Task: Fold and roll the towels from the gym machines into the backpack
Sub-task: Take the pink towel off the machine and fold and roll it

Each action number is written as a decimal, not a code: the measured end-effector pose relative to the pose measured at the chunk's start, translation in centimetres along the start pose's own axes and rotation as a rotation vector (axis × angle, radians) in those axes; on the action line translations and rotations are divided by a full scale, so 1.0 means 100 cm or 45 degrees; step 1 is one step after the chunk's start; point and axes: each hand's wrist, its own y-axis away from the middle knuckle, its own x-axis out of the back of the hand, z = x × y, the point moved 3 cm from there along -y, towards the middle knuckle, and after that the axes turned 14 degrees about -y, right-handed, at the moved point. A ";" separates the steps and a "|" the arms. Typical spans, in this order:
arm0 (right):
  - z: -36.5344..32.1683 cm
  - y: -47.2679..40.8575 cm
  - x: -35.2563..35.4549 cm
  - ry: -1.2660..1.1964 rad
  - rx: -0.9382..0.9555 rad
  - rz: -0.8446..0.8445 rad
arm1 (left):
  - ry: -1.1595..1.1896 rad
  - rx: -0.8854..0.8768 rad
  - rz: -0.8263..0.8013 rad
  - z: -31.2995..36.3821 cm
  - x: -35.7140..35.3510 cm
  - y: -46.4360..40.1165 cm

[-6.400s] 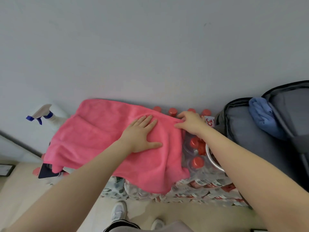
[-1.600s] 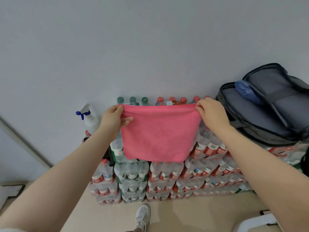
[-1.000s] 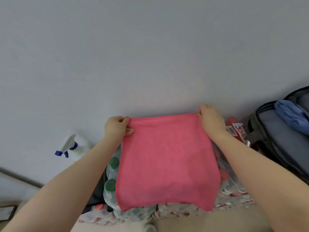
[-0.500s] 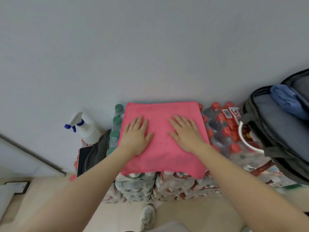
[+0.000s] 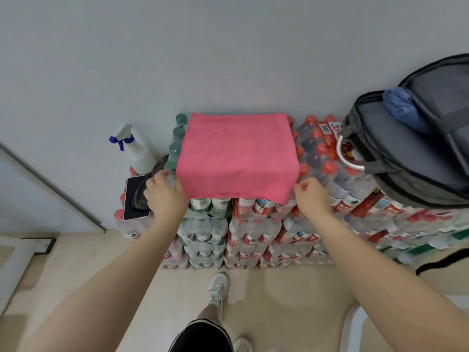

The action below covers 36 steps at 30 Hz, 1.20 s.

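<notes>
You face a plain pale wall [image 5: 228,47] and, against it, a stack of shrink-wrapped packs of water bottles [image 5: 253,237], clear plastic with red and green caps, too many to count. One grey fabric backpack [image 5: 406,158] lies on top of the packs at your right, unzipped, its flap thrown back. One blue towel [image 5: 403,109], soft and rumpled, sits inside the open compartment.

One pink towel [image 5: 237,156] lies folded into a flat rectangle on the bottle tops, left of the backpack. Its near edge hangs a little over the front of the stack. The cloth looks like fuzzy microfibre.

Your left hand [image 5: 165,196] is at the near left corner of the pink towel, fingers loosely curled and touching its edge; you cannot tell whether they pinch it. Your right hand [image 5: 312,196] is at the near right corner, fingers curled, just beside the edge and holding nothing that shows.

One white plastic spray bottle [image 5: 137,153] with a blue trigger stands at the left. One dark cloth [image 5: 144,194] lies beside it on one flat dark phone [image 5: 132,199].
</notes>
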 end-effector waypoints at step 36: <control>-0.002 0.054 0.044 -1.004 0.019 -0.420 | -0.408 -0.831 -0.534 0.002 0.039 0.048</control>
